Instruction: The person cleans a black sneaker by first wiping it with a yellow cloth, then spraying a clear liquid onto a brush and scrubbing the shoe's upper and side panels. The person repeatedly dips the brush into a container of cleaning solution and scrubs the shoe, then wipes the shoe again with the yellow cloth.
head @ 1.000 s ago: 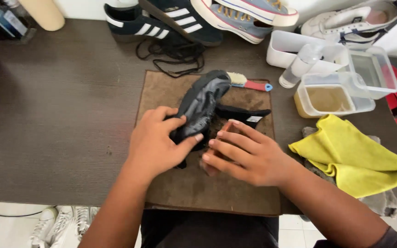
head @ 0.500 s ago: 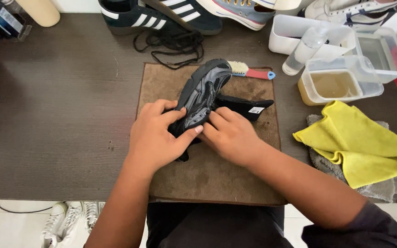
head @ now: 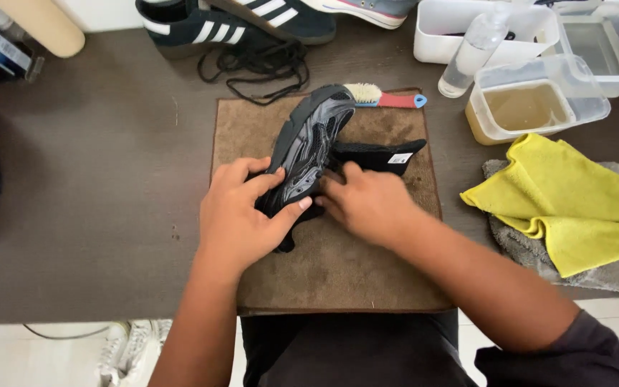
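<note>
A black and grey shoe (head: 309,136) lies sole-up and tilted on a brown mat (head: 338,272). My left hand (head: 241,215) grips its near end, thumb across the sole. My right hand (head: 370,204) is curled and pressed against the shoe's right side; the small brush it closed on earlier is hidden under the fingers. A black piece with a white label (head: 385,154) juts out to the right from behind the shoe.
A red-handled brush (head: 385,97) lies at the mat's far edge. Black laces (head: 266,68) and dark striped sneakers (head: 202,25) sit behind. To the right are a tub of brownish liquid (head: 531,107), a clear bottle (head: 474,50), a yellow cloth (head: 574,204) on a grey cloth (head: 524,247).
My right hand has slid from the mat up against the shoe's side, covering the small brush. The left hand keeps its grip. The view has shifted slightly.
</note>
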